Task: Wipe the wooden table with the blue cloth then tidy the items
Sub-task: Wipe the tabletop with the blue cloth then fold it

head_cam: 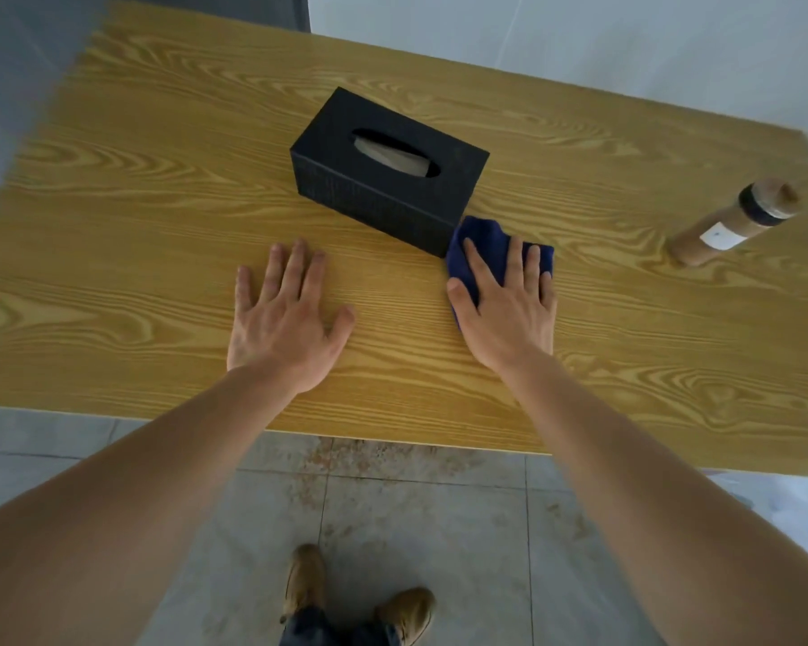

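1. Stage of task: the wiping appears to be in progress. The right hand (504, 305) lies flat, fingers spread, pressing the blue cloth (486, 247) onto the tabletop (136, 216). Nothing is pinched; the cloth is held down by the palm and fingers.
2. Cloth position: near the middle of the tabletop, somewhat toward its near edge, bunched under the right hand and touching the near right corner of the tissue box (388, 167).
3. Left hand (285, 314): flat on the bare wood with fingers spread, holding nothing, left of the cloth and just in front of the tissue box. It appears to serve as a brace.
4. Work done: cannot be judged. The wood shows no visible wet streak or dirt, so wiped and unwiped areas are not distinguishable.
5. Work left, as a judgement: the surface under and behind the tissue box, the area toward the right edge, then the tidying step, which seems not yet begun.
6. Obstructions: the tissue box blocks a forward stroke of the cloth. A bottle (738, 221) stands near the right edge, well apart from the cloth, and would block a stroke that way.
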